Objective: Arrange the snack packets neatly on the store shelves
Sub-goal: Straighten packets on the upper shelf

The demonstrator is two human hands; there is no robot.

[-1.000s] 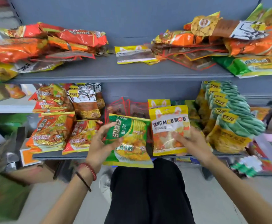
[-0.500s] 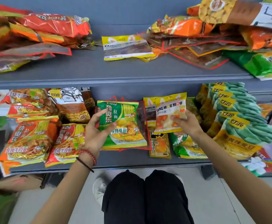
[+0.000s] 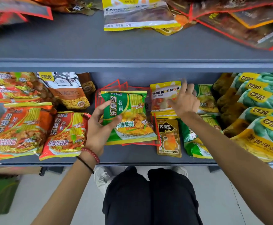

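Hands are both at the lower shelf (image 3: 132, 155): my left hand (image 3: 98, 127) pinches the green noodle packet (image 3: 132, 117) lying there, my right hand (image 3: 184, 101) rests spread on the yellow packet (image 3: 163, 96).

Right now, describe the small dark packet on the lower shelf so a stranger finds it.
On the lower shelf, look right of the green noodle packet in the left hand. The small packet lies in front of the TANG MOU MOU pouch; it alone is black and gold.
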